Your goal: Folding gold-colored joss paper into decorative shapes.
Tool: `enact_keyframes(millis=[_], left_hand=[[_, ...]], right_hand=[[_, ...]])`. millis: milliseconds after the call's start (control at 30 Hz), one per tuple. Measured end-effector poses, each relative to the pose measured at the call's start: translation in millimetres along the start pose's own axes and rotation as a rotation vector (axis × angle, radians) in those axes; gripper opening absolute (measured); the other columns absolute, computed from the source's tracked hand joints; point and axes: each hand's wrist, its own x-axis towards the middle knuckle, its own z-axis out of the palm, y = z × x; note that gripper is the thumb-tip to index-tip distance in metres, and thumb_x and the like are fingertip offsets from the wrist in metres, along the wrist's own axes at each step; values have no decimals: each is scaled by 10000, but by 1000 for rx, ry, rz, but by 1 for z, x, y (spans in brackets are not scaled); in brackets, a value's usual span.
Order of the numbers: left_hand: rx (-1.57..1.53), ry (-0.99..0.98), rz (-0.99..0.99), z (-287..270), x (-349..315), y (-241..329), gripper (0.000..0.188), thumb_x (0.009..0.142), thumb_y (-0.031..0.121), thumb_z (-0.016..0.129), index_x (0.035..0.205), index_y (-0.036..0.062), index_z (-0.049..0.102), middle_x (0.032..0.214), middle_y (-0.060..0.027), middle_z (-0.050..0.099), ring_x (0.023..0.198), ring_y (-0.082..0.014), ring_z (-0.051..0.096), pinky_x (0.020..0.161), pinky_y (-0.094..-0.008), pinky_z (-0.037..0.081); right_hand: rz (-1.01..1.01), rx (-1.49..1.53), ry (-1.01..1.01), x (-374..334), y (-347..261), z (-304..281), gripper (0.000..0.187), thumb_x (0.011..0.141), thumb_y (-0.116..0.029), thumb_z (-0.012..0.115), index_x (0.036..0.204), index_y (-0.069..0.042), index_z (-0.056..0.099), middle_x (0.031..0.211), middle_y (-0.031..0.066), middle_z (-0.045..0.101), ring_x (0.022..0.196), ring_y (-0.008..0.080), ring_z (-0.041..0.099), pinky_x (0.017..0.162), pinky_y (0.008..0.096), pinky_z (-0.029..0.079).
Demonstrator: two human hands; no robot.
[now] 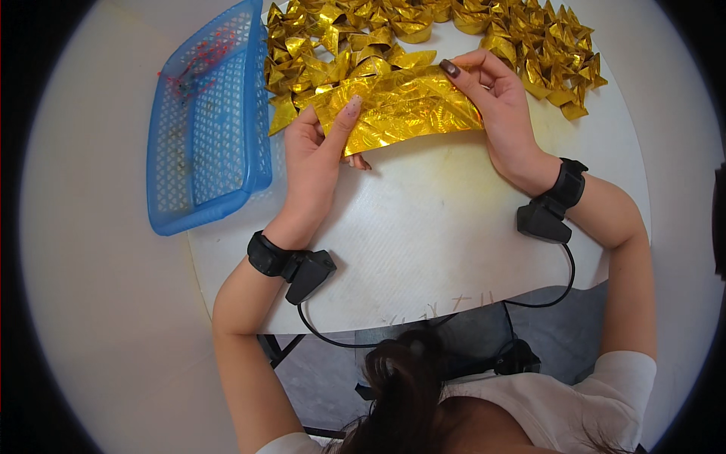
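Between my two hands a shiny gold foil paper sheet (pixel 412 110) is stretched out above the table, its long side running left to right. My left hand (pixel 321 140) pinches the sheet's left end, thumb on top and fingers underneath. At the right end, my right hand (pixel 499 106) grips the upper corner between thumb and fingers. The sheet looks creased and slightly bowed. Just beyond it lie many folded gold foil ingots (pixel 529 45), heaped along the far side of the table; the sheet hides some of them.
A blue plastic basket (pixel 261 151) with lattice walls stands at the left edge, with some red strands (pixel 208 57) in it. The white table (pixel 423 242) has a curved near edge. Black wrist straps (pixel 563 185) with cables (pixel 571 276) trail from both forearms toward my body.
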Motion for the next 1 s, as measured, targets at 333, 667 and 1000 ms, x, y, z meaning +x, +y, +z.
enact_keyframes(millis=[333,667,1000], left_hand=[[24,-7,14,0,2,0,216,899,193,602,989,0,569,738,-45,634,471,-67,530,435,-210,460],[-24,-52,-30,0,7,3,185,933,236,544,957,52,558,751,-7,574,516,-82,545,527,-234,515],[6,-92,-38,-1,7,1,244,906,231,590,1013,22,523,736,-10,561,652,-139,650,559,-216,519]], right_hand=[[-98,-44,9,4,1,0,97,862,-147,643,891,-58,619,615,-105,321,577,-7,262,523,191,211],[-12,17,102,7,4,-3,115,874,-172,633,920,-70,608,548,-116,327,499,-11,246,452,206,177],[-72,67,217,11,6,-3,124,896,-207,584,893,-83,594,610,-111,438,514,-10,300,449,199,205]])
